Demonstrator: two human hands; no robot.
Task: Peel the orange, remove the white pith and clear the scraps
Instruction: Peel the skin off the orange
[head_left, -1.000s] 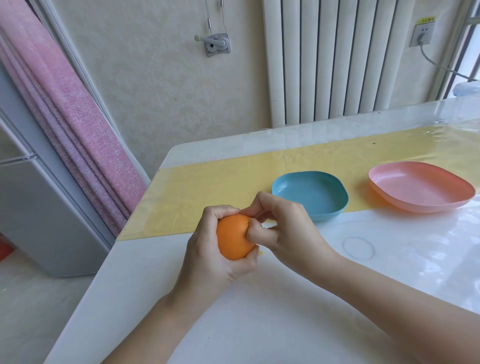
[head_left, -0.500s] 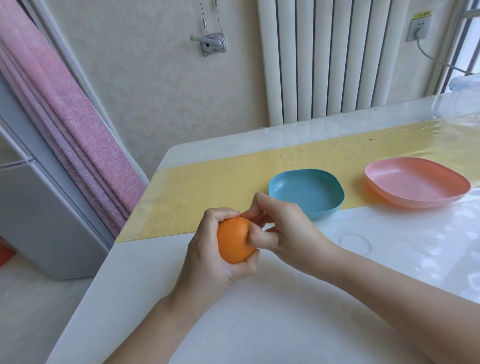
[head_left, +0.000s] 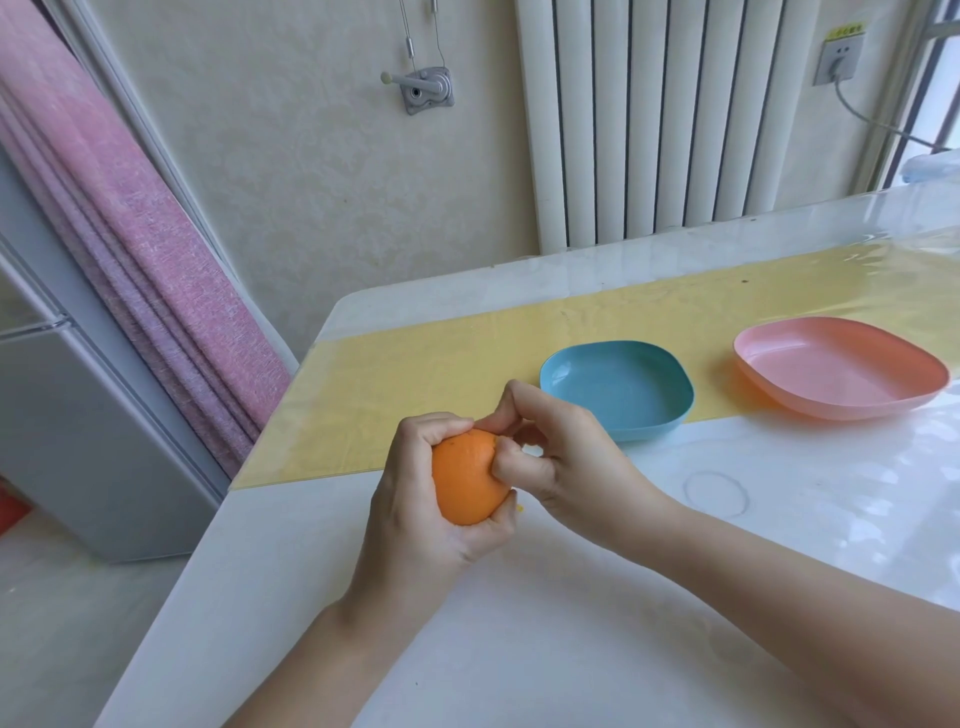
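- Orange (head_left: 467, 480): held above the white counter (head_left: 519, 649), near its left edge and on the near side of the yellow mat (head_left: 441, 374); the peel appears whole, with small dark specks near the upper end.
- Orientation: the fruit looks slightly elongated, its long axis tilted, upper end leaning toward the far left, lower end toward the near right. The stem end cannot be identified.
- Left hand (head_left: 415, 514): wrapped around the orange from the left and beneath, fingers curled over the top, thumb pressed against the lower right side.
- Right hand (head_left: 561, 457): fingers bent and bunched together, thumb and fingertips pressed against the upper right of the orange; whether any peel is pinched cannot be told.
- Blue dish (head_left: 618, 389): on the yellow mat just beyond the right hand, apart from it.
- Pink dish (head_left: 836, 374): farther right on the mat, toward the counter's right edge, apart from the blue dish.
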